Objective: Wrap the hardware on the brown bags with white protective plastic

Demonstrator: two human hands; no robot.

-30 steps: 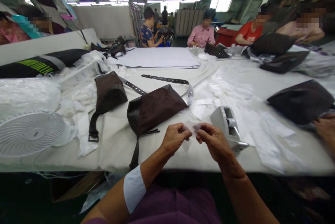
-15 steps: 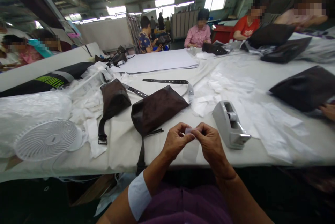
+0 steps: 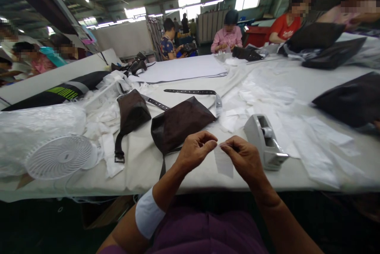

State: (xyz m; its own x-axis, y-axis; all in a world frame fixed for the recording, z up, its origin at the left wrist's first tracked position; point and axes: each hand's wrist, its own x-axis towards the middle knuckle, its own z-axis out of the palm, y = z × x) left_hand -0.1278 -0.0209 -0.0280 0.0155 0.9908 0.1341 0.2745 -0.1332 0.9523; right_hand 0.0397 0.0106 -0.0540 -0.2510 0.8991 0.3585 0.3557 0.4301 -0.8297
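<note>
Close to the table's front edge, a small translucent sheet point(image 3: 225, 163) hangs below my fingertips; whether it is a bag or a flat piece I cannot tell. My right hand point(image 3: 243, 157) pinches its upper edge between thumb and forefinger. My left hand point(image 3: 196, 150) is curled, thumb and forefinger tips close together at the sheet's upper left corner. Just behind my left hand lies a dark brown bag point(image 3: 182, 121) with a black strap. To the right of my right hand stands a grey tape dispenser point(image 3: 264, 143).
A second brown bag point(image 3: 133, 109) with a buckled strap and a white fan point(image 3: 61, 157) are at the left. A loose punched strap point(image 3: 190, 91) lies farther back. White sheets point(image 3: 267, 99) and a black bag point(image 3: 353, 97) cover the right side. Several people sit around the table.
My fingertips have drawn slightly apart, and the whitish fold between them no longer shows. More of the hanging sheet is visible. The whole view has shifted a little.
</note>
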